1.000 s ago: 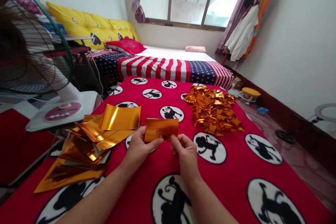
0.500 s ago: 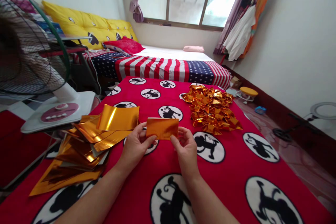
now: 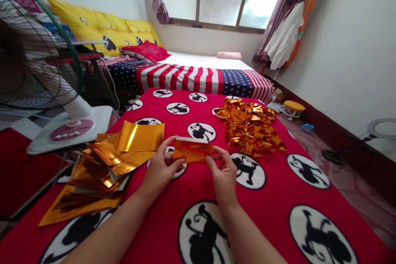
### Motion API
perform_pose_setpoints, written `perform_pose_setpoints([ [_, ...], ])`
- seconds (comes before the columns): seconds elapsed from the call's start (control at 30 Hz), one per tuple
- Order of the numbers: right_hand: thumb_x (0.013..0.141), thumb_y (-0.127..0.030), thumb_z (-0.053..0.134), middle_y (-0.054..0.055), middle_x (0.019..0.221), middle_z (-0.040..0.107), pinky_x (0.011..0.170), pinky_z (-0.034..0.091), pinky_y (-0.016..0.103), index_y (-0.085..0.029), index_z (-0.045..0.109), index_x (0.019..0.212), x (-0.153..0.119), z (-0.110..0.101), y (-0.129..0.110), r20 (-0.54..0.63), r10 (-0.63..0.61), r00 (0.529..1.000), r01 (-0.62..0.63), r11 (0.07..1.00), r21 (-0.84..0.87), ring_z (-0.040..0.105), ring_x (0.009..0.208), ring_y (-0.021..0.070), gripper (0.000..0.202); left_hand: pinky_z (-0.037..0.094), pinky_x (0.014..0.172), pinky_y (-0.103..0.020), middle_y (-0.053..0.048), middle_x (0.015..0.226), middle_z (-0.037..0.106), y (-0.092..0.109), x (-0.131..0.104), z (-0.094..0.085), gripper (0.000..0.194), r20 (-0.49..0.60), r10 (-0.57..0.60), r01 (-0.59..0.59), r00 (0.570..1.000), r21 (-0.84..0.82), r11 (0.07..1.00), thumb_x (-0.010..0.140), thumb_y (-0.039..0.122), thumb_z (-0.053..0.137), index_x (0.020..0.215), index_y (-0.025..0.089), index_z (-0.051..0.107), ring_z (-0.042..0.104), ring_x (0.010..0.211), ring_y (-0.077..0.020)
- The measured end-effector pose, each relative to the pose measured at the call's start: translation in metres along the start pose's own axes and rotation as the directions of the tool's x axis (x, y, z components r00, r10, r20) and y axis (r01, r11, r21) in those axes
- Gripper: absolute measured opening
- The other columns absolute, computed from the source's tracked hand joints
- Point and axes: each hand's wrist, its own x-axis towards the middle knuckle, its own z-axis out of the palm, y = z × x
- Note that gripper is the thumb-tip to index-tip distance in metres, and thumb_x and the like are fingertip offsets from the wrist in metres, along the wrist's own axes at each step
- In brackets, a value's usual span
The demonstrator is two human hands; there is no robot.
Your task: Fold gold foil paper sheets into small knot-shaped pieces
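Note:
Between my two hands is a sheet of shiny gold foil paper [image 3: 192, 151], folded over, with a pale strip of its back showing along the top edge. My left hand [image 3: 163, 161] pinches its left end, thumb in front and fingers behind. At the right end, my right hand [image 3: 221, 169] grips it the same way. Loose gold foil sheets [image 3: 102, 165] lie in an untidy stack to the left, near my left forearm. Beyond my right hand sits a heap of folded gold foil pieces [image 3: 249, 126].
A red cloth with monkey prints [image 3: 262, 222] covers the surface before me. At the left stands a fan [image 3: 71, 119] on a white base. Farther back is a bed with a striped, starred cover [image 3: 185, 78]. A yellow stool [image 3: 293, 106] stands on the floor at right.
The foil sheet has tipped, so more of its pale back shows along the top. My right hand has shifted slightly right; both hands keep their hold.

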Motion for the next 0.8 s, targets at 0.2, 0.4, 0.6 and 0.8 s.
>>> perform_pose_setpoints([
  [0.2,0.082,-0.027,0.066,0.003,0.092,0.063,0.06,0.045,0.023,-0.021,0.067,0.095,0.0,-0.002,0.0,-0.034,-0.07,0.997,0.068,0.996,-0.052,0.057,0.074,0.0135,0.015,0.055,0.059,-0.025,0.002,0.07,0.07,0.007,-0.004,0.002,0.085,0.025,-0.016,0.016,1.0,-0.022,1.0,0.073,0.032,0.073,0.145,0.023,0.029,0.066,0.058,-0.0146],
  [0.4,0.083,-0.022,0.063,0.005,0.094,0.067,0.077,0.051,0.03,-0.019,0.066,0.087,0.0,-0.003,0.0,0.021,-0.096,0.995,0.094,0.994,0.058,0.063,0.089,0.0187,0.006,0.057,0.07,-0.029,-0.003,0.084,0.071,-0.002,0.0,-0.002,0.062,0.041,0.057,-0.058,0.998,0.036,0.998,0.075,0.034,0.072,0.132,0.02,0.052,0.069,0.073,-0.0173],
  [0.6,0.082,-0.011,0.054,0.008,0.11,0.066,0.092,0.05,0.035,-0.02,0.063,0.083,-0.002,-0.003,-0.004,0.043,-0.145,0.989,0.143,0.989,0.04,0.061,0.106,0.0201,0.013,0.055,0.088,-0.032,-0.009,0.136,0.047,-0.009,0.007,-0.012,0.037,0.012,0.309,-0.305,0.951,0.203,0.931,0.075,0.023,0.069,0.112,0.022,0.068,0.057,0.118,-0.0235],
  [0.8,0.076,-0.007,0.051,0.005,0.095,0.069,0.08,0.053,0.035,-0.021,0.064,0.075,0.001,-0.015,-0.001,0.292,-0.12,0.949,0.181,0.964,-0.194,0.063,0.092,0.0206,0.019,0.05,0.096,-0.042,-0.007,0.129,0.054,-0.009,0.008,-0.02,0.033,0.154,0.412,-0.429,0.898,0.52,0.739,0.063,0.012,0.075,0.093,0.026,0.076,0.054,0.113,-0.0257],
])
